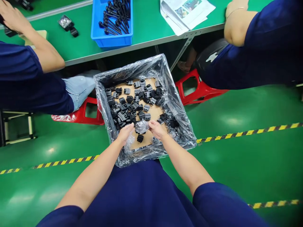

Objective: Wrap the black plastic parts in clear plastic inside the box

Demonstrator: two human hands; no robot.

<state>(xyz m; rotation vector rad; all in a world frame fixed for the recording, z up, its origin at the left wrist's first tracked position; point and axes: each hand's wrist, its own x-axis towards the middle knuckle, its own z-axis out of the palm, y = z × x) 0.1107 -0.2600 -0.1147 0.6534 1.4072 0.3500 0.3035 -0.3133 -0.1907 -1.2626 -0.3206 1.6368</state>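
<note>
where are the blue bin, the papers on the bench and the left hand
Blue bin [111,41]: head view, on its front wall.
Papers [170,20]: head view, on a plain area of the sheets, left of the printed pictures.
Left hand [125,133]: head view, on the back of the hand.

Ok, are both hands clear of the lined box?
No, the left hand and right hand hold a plastic-wrapped piece within the lined box.
</note>
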